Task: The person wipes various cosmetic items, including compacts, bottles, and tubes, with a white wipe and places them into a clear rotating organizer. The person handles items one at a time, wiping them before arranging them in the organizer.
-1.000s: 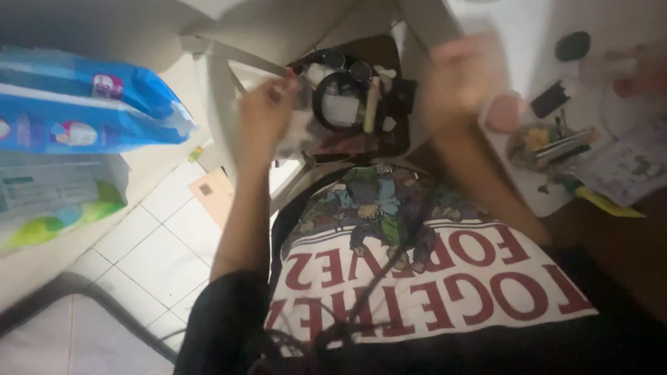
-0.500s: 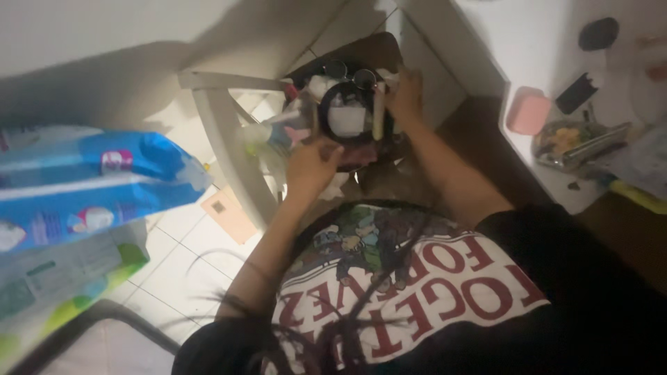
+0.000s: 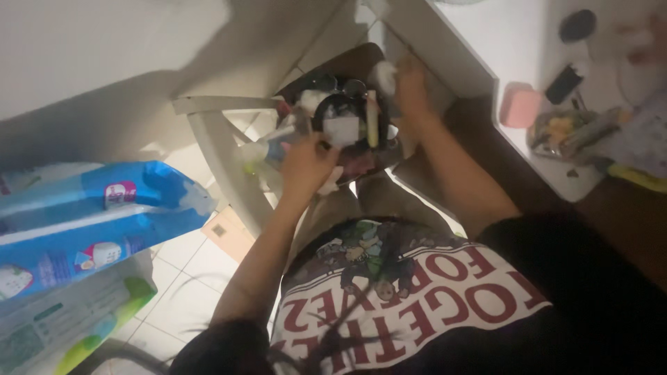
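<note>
A dark basket (image 3: 379,156) crammed with toiletries sits just beyond my knees. It holds a round black case with a white square (image 3: 340,125), a pale yellow tube (image 3: 372,119) and white bottles (image 3: 267,149). My left hand (image 3: 306,165) lies on the basket's near rim with its back to me and its fingers curled over the edge. At the far right rim, my right hand (image 3: 411,87) is closed around a small white object (image 3: 383,75). The picture is blurred, so the small items are hard to tell apart.
A white table (image 3: 486,48) on the right carries a pink case (image 3: 520,104), black items (image 3: 575,24) and a clear bag of small things (image 3: 563,128). A white frame (image 3: 222,153) stands left of the basket. Blue packs (image 3: 90,215) and a green pack (image 3: 62,319) lie on the tiled floor (image 3: 187,257).
My right hand came down from over the table to the basket's far rim. My left hand slid to the near rim. The view shifted left and closer.
</note>
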